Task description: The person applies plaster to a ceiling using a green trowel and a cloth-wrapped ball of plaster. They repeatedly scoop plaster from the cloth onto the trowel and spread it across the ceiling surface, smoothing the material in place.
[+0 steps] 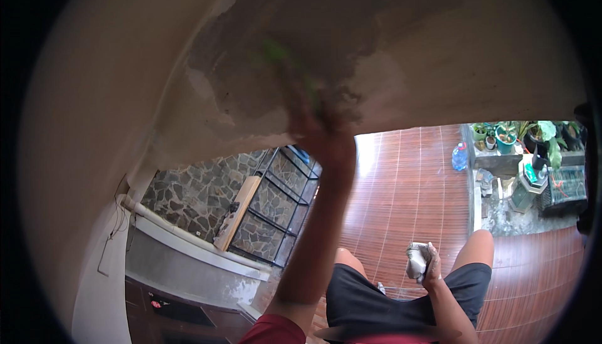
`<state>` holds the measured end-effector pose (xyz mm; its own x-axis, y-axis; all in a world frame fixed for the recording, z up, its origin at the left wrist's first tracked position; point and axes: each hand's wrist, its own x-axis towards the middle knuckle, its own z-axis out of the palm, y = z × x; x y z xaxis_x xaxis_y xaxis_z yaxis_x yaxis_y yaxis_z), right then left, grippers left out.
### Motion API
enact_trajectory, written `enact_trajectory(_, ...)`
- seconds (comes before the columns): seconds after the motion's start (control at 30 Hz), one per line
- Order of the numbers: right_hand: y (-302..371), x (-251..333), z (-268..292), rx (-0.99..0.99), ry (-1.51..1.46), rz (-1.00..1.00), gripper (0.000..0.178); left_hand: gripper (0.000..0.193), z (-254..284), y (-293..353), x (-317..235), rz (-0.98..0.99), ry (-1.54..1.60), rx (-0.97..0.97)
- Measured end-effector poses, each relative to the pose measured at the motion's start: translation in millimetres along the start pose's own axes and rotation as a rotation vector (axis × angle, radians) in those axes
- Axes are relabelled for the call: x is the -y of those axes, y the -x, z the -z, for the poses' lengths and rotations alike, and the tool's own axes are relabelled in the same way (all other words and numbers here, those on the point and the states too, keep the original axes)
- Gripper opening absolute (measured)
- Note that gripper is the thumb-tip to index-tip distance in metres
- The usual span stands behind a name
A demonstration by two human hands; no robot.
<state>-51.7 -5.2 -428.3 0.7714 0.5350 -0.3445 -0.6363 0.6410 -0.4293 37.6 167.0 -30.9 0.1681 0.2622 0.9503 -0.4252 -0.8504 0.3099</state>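
My left hand (316, 134) is raised to the wall-like surface overhead, closed on a green tool (276, 52) that is smeared by motion; its exact shape is lost in the blur. Around it, a dark, damp-looking patch of plaster (313, 5) with ragged edges spreads over the paler painted surface (433, 81). Down by my lap, my right hand (433, 267) grips a rounded, grey-white thing coated in putty (416, 260). Whether that is a container or a lump I cannot tell. Pale smears show on the right hand's fingers.
Below lies a reddish striped tile floor (401, 187). To the left, a black metal frame (269, 218) with a wooden board (238, 213) stands by stone paving (194, 187). Potted plants (505, 137), a clear bottle (459, 156) and a dark crate (563, 188) are at right.
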Motion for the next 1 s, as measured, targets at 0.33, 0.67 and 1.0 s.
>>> enact_trajectory(0.33, 3, -3, 3, 0.007, 0.052, 0.025, 0.05, 0.036, 57, 25, 23, -0.167, -0.137, -0.088)
enact_trajectory(0.67, 2, -1, -2, -0.026, 0.002, 0.039, 0.051, 0.046, 35, -8, 45, 0.139, -0.152, -0.094)
enact_trajectory(1.0, -2, -2, 5, -0.025, 0.092, 0.014, 0.051, 0.04, 38, 43, 10, -0.35, 0.075, 0.165)
